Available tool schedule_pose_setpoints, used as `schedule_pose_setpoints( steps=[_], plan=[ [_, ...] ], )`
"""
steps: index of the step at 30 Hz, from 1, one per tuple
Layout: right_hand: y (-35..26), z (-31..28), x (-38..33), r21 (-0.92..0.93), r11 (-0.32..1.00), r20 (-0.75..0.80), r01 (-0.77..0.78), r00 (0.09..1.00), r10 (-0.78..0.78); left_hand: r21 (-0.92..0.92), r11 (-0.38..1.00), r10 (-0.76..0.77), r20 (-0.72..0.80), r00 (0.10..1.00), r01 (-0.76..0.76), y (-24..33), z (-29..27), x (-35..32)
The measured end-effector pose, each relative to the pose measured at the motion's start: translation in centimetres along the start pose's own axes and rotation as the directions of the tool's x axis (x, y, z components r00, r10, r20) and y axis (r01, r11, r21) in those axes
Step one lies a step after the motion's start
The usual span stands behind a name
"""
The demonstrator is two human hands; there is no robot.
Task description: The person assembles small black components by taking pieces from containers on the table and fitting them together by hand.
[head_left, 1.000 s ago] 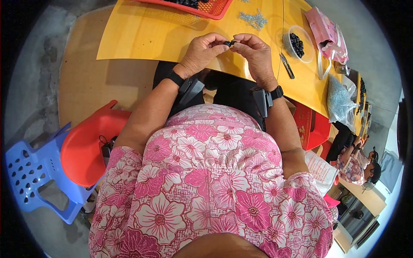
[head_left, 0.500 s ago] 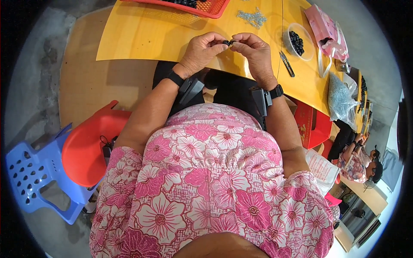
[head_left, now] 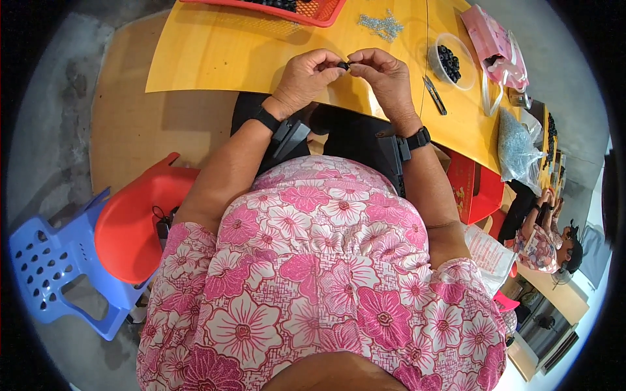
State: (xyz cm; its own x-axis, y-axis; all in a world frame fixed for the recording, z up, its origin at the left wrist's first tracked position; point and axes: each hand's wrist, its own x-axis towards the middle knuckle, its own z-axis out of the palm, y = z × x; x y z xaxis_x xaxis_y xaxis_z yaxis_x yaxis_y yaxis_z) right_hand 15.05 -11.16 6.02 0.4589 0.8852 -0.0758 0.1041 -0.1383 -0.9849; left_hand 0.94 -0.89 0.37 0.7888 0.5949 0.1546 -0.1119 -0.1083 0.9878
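Above the near edge of the yellow table, my two hands meet fingertip to fingertip. My left hand pinches a small black round part between thumb and forefinger. My right hand is closed in a pinch right beside it, at the part's right side; whatever lies between its fingertips is too small to make out. To the right stands a clear round tub with several black ring-shaped parts in it. A pile of small silvery pieces lies on the table beyond my right hand.
A red basket with black parts stands at the far left. A utility knife lies near the tub. Further right are a pink bag and a plastic bag of silvery pieces. Red and blue stools stand at my left; another person sits at right.
My fingertips have drawn slightly closer together around the small black part, which shows less now. The other person's hands at the right have moved.
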Motion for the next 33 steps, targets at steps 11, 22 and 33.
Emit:
schedule_pose_setpoints(
  steps=[11, 22, 33],
  plan=[
    [0.39, -0.11, 0.28, -0.23, 0.962, 0.025, 0.15, 0.989, -0.148, 0.028, 1.0, -0.013, 0.005, 1.0, 0.013, 0.1, 0.11, -0.01],
    [0.45, 0.05, 0.05, -0.028, 1.0, -0.013, 0.011, 1.0, -0.011, -0.001, 1.0, 0.0, 0.003, 1.0, 0.0, -0.05, 0.02, -0.08],
    [0.35, 0.43, -0.19, -0.405, 0.869, 0.032, 0.284, 0.954, -0.297, 0.076, 0.997, 0.017, -0.005, 1.0, -0.017, 0.49, -0.1, -0.23]
  ],
)
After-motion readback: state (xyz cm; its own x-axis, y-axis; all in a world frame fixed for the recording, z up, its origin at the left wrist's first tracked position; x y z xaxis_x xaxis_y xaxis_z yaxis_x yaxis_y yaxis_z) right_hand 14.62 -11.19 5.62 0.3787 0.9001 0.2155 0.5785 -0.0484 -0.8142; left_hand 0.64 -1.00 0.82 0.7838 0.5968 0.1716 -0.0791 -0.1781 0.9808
